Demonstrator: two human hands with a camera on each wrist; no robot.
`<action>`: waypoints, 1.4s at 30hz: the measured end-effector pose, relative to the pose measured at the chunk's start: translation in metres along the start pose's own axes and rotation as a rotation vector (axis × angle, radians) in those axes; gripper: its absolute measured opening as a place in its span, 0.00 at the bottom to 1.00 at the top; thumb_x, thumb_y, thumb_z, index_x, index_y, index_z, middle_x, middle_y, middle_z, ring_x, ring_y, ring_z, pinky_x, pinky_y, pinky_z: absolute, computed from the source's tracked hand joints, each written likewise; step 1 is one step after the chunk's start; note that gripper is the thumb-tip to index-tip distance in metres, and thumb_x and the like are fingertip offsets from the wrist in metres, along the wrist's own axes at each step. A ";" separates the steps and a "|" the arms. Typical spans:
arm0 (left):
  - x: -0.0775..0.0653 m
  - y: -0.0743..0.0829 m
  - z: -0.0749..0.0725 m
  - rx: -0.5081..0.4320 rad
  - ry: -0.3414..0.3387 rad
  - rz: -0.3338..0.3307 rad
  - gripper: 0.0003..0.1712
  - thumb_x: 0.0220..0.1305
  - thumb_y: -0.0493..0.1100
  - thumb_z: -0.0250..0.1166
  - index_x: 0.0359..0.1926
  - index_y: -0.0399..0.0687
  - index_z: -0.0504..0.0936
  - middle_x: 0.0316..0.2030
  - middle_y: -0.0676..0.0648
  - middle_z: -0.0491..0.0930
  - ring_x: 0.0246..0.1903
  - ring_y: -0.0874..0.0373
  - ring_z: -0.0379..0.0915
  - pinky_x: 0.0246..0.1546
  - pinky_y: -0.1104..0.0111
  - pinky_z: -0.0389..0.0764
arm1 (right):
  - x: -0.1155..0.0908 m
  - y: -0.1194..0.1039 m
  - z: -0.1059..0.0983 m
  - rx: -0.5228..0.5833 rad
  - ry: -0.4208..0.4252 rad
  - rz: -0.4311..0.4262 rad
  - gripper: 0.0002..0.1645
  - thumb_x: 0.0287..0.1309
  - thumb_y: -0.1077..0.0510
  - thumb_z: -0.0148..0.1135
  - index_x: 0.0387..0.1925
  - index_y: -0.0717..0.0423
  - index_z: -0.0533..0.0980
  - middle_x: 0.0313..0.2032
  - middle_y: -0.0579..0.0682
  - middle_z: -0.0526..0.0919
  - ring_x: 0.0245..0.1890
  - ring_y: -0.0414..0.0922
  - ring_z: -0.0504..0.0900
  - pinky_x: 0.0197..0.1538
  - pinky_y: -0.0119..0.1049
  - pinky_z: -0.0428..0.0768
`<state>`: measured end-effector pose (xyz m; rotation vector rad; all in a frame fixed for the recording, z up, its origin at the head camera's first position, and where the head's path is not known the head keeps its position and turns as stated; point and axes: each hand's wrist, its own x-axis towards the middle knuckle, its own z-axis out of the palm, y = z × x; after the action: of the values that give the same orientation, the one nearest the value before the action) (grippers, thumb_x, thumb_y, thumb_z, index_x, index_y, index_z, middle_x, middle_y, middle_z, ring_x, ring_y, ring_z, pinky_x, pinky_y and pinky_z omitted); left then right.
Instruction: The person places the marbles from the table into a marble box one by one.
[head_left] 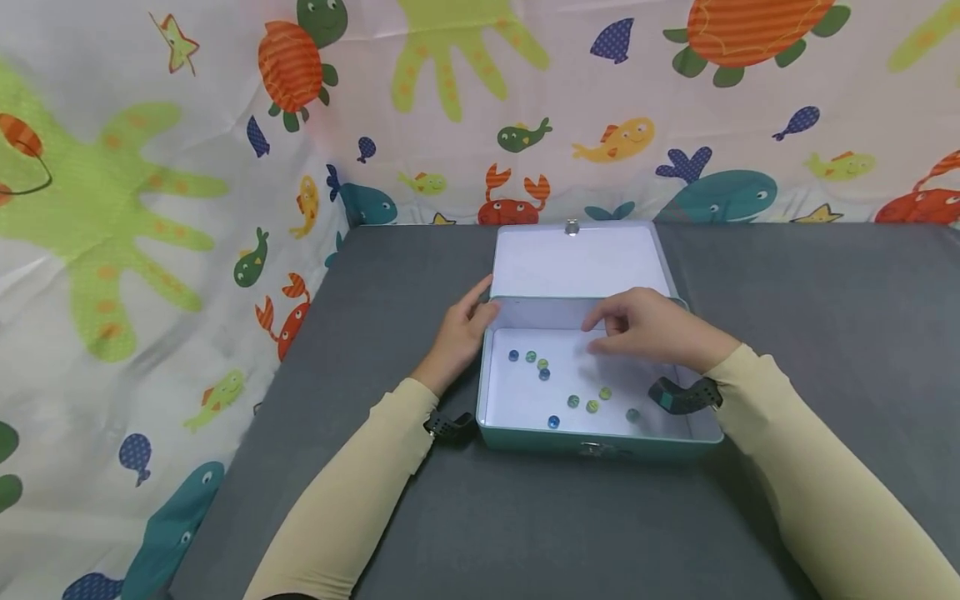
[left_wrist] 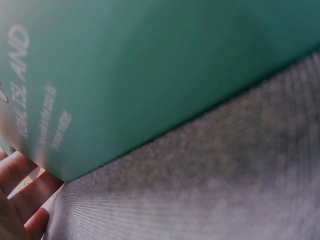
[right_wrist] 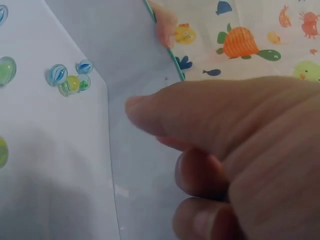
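Note:
A green tin box (head_left: 600,443) with a white inside lies with its hinged lid (head_left: 581,258) folded back. Several glass marbles (head_left: 573,401), blue, green and yellow-green, are scattered over its floor, mostly in the left and middle parts. At the box's back left corner my left hand (head_left: 457,337) holds the side wall, thumb at the rim and fingers along the outside. My right hand (head_left: 648,329) hovers over the back part of the box, thumb and index finger apart and the other fingers bent in. Nothing shows between its fingertips; in the right wrist view the marbles (right_wrist: 58,75) lie apart from it.
The box stands on a grey tabletop (head_left: 525,517). A cloth (head_left: 442,158) printed with sea animals hangs behind and along the left side. Metal clasp parts (head_left: 592,449) sit on the box front and on the lid's far edge (head_left: 572,227).

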<state>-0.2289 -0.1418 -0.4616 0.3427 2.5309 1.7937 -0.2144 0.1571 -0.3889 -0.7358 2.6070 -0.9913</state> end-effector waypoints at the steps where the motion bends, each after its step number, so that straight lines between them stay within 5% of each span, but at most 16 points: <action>1: 0.000 0.000 0.000 0.004 0.003 0.002 0.38 0.78 0.55 0.54 0.82 0.51 0.61 0.64 0.38 0.81 0.62 0.46 0.79 0.65 0.49 0.76 | 0.000 0.000 0.000 0.007 0.003 -0.002 0.14 0.60 0.57 0.77 0.45 0.58 0.87 0.20 0.45 0.72 0.22 0.43 0.69 0.27 0.35 0.66; 16: 0.000 -0.001 0.000 0.003 0.024 0.019 0.35 0.78 0.53 0.55 0.81 0.51 0.63 0.61 0.36 0.82 0.59 0.44 0.81 0.63 0.48 0.78 | -0.009 -0.008 -0.008 0.064 0.039 0.003 0.16 0.61 0.54 0.77 0.47 0.58 0.86 0.20 0.46 0.72 0.22 0.43 0.68 0.25 0.36 0.65; 42: 0.001 -0.003 0.000 0.020 0.010 0.007 0.36 0.78 0.55 0.53 0.82 0.54 0.62 0.63 0.39 0.81 0.60 0.46 0.81 0.62 0.49 0.79 | -0.041 -0.006 -0.021 -0.029 0.073 0.032 0.13 0.61 0.54 0.77 0.45 0.53 0.87 0.21 0.45 0.72 0.23 0.42 0.69 0.25 0.35 0.67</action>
<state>-0.2308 -0.1424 -0.4641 0.3451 2.5591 1.7783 -0.1863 0.1865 -0.3673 -0.6749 2.6923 -0.9918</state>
